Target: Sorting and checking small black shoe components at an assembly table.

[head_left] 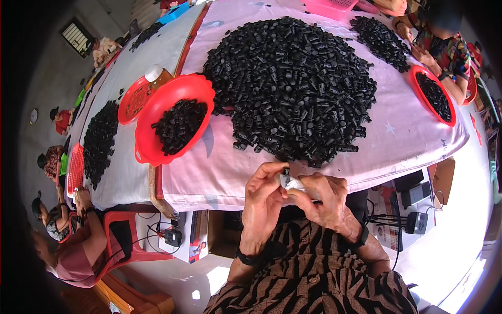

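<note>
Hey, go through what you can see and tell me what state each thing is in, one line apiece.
Left hand: fingers bent, pinching
Right hand: thumb and fingers closed on white material
White material: bunched between the hands
Small black piece: at the fingertips
Large black pile: loose, heaped
Scalloped red bowl: partly filled
Jar: white lid on
Pink cloth: spread out

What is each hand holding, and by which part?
The left hand appears to pinch a small black piece; which end is too small to tell. The right hand pinches some white material beside it; the exact spot is hidden.
</note>
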The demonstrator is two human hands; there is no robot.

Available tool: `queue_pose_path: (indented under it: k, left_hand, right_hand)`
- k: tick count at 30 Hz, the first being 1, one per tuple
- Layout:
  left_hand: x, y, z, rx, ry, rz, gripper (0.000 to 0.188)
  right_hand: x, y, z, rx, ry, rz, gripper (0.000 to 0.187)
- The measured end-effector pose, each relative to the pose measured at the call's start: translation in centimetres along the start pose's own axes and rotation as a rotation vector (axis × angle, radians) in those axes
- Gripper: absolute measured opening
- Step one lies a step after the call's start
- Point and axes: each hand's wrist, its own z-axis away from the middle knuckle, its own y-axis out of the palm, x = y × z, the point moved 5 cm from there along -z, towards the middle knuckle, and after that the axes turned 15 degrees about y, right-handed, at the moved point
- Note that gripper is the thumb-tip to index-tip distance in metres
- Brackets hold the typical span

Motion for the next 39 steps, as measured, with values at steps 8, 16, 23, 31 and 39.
queue_pose_path:
  k: [8, 16, 23, 31, 39]
  left_hand:
    - [0.0, -0.1, -0.3, 0.063, -0.001, 0.095, 0.026]
    - [0.2, -0.3, -0.5, 0.028, 0.012, 0.019, 0.024]
    - [-0.3, -0.3, -0.6, -0.005, 0.04, -0.07, 0.017]
    - [0.1, -0.7, -0.8, -0.028, -0.008, -0.112, 0.016]
    - [0.2, -0.4, -0.8, 0.059, 0.019, -0.102, 0.027]
  right_hand:
    - [-2.3, -2.3, -0.6, -0.142, 0.302, -0.043, 0.024]
    - [-4.8, -5.2, -2.3, -0.344, 0.37, -0.009, 0.022]
    - [-5.9, -4.6, -2.1, -0.312, 0.366, 0.003, 0.022]
    - [-5.7, -4.4, -2.0, -0.307, 0.309, 0.055, 0.022]
    - [-5.5, -4.3, -2.1, -0.293, 0.291, 0.065, 0.023]
